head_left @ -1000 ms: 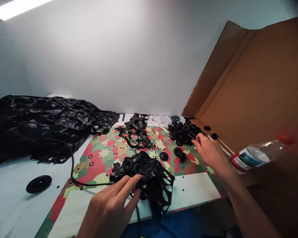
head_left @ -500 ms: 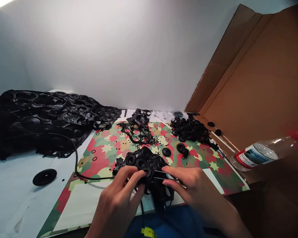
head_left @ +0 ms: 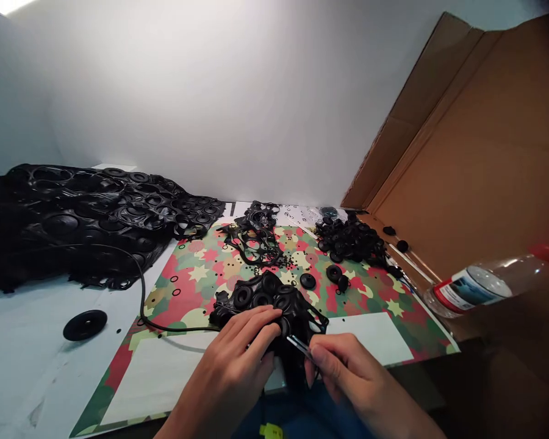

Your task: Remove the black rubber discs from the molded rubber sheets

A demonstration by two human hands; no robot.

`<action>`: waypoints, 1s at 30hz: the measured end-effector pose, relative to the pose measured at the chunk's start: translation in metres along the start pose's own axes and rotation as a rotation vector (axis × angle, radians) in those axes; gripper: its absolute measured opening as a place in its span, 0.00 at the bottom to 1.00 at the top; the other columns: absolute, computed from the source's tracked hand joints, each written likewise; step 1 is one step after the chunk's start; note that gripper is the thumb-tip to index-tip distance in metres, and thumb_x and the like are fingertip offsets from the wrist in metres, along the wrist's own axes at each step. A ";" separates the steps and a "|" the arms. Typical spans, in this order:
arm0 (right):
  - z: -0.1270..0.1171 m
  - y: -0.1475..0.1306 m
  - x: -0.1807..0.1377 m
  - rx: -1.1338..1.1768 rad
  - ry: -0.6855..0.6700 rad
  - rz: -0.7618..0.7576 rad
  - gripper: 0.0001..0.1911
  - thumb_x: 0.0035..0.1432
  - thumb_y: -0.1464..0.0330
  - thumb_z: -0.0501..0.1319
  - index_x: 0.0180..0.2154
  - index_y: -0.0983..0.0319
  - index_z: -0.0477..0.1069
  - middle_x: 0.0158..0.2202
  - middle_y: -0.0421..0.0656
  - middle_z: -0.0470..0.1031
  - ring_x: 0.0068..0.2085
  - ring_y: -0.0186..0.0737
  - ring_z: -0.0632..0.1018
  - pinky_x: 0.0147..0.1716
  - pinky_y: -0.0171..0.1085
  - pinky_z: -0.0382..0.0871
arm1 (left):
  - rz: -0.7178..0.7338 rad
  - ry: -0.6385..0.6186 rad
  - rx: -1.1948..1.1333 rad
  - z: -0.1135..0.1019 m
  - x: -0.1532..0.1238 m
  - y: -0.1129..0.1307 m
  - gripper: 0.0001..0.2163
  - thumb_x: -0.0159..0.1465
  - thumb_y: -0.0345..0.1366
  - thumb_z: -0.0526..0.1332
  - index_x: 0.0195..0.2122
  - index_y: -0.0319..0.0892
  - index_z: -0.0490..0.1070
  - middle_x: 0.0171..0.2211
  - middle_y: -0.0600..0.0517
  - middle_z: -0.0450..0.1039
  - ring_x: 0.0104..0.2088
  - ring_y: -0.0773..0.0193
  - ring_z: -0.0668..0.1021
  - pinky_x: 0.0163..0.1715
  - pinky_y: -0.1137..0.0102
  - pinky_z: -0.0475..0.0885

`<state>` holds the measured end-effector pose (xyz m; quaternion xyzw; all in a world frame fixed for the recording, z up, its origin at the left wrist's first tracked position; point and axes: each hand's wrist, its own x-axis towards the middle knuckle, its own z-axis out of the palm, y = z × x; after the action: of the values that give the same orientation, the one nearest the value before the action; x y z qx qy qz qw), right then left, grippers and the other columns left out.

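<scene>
A black rubber sheet (head_left: 241, 297) with several round moulded rings lies at the near middle of the table, its near edge drooping toward my lap. My left hand (head_left: 240, 353) grips its near left part, fingers on top and thumb below. My right hand (head_left: 345, 372) pinches metal tweezers (head_left: 298, 345), whose tips point left at a ring beside my left fingertips. Whether the tips touch the rubber I cannot tell. Just beyond the sheet lie a loose black disc (head_left: 308, 281) and a black ring (head_left: 333, 272).
A heap of black rubber pieces (head_left: 352, 238) is at the back right, a large pile of black sheets (head_left: 64, 225) at the left. A clear bottle (head_left: 471, 285) leans beside the cardboard wall (head_left: 489, 146). A black cable (head_left: 141, 292) crosses the patterned board (head_left: 201, 256).
My right hand has turned, and the tweezers, level and spread before, now slant with their arms close together. My left fingers have shifted right and flattened over the sheet.
</scene>
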<state>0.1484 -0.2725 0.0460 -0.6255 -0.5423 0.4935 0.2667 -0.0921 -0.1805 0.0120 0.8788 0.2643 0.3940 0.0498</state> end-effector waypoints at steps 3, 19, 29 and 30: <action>0.004 0.013 0.002 0.015 0.017 0.105 0.33 0.74 0.38 0.53 0.44 0.59 0.78 0.40 0.41 0.74 0.36 0.38 0.74 0.39 0.35 0.69 | 0.001 -0.010 -0.020 -0.002 0.001 0.001 0.15 0.68 0.19 0.56 0.49 0.43 0.74 0.55 0.46 0.84 0.53 0.56 0.87 0.52 0.62 0.85; 0.011 0.015 0.014 0.041 0.142 -0.034 0.35 0.77 0.42 0.52 0.32 0.62 0.77 0.28 0.40 0.67 0.32 0.39 0.66 0.31 0.36 0.60 | -0.024 -0.047 -0.089 -0.008 -0.004 -0.002 0.13 0.71 0.20 0.56 0.48 0.44 0.71 0.55 0.44 0.84 0.53 0.56 0.86 0.51 0.64 0.84; 0.007 0.006 0.015 -0.062 0.246 -0.065 0.29 0.73 0.44 0.61 0.30 0.61 0.74 0.27 0.38 0.65 0.33 0.39 0.66 0.33 0.36 0.59 | -0.037 -0.003 -0.072 -0.002 -0.001 0.004 0.14 0.70 0.19 0.56 0.47 0.44 0.71 0.52 0.45 0.84 0.51 0.55 0.86 0.51 0.63 0.82; 0.007 0.006 0.016 -0.045 0.234 -0.062 0.30 0.73 0.44 0.61 0.30 0.61 0.75 0.27 0.38 0.65 0.33 0.39 0.66 0.33 0.36 0.59 | -0.036 -0.003 -0.071 -0.002 -0.001 0.004 0.14 0.69 0.18 0.56 0.47 0.44 0.72 0.52 0.45 0.84 0.51 0.55 0.86 0.51 0.63 0.82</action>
<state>0.1435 -0.2605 0.0335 -0.6676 -0.5375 0.3962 0.3294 -0.0925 -0.1845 0.0142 0.8722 0.2658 0.4010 0.0885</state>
